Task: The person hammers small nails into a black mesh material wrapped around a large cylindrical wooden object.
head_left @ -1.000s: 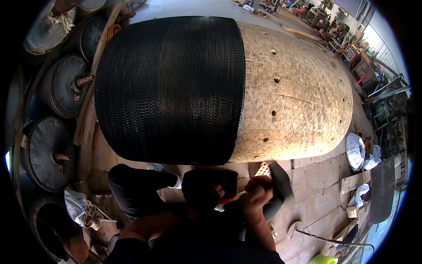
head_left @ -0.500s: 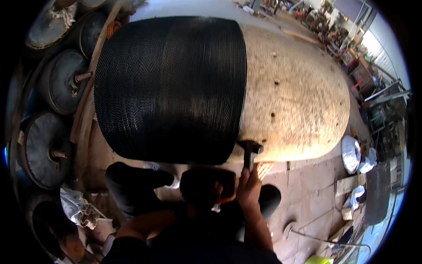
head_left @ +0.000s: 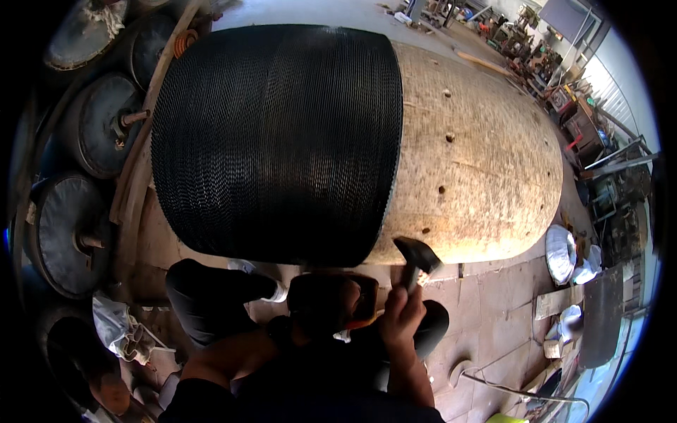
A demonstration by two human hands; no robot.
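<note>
A large wooden drum (head_left: 486, 162) lies on its side in front of me. Black, finely toothed rows of material (head_left: 282, 134) cover its left part, up to an edge near the middle. My right hand (head_left: 403, 317) is closed round the handle of a hammer (head_left: 417, 255). The hammer's dark head is by the drum's near side, just right of the black edge. My left hand (head_left: 349, 295) is at a dark open box (head_left: 367, 310) between my knees; shadow hides most of its fingers, and what it may hold does not show.
Dark cylinders with shafts (head_left: 92, 242) stand along the left, beside a long wooden beam (head_left: 137, 183). A crumpled pale sack (head_left: 116, 324) lies at lower left. At right are a white wrapped roll (head_left: 560, 254), boards (head_left: 557, 299) and a rod with a round disc (head_left: 462, 372) on the tiled floor.
The hammer has come back from the black edge, toward me and to the right, and its head has tilted. The left hand stays at the box. The view has shifted slightly.
</note>
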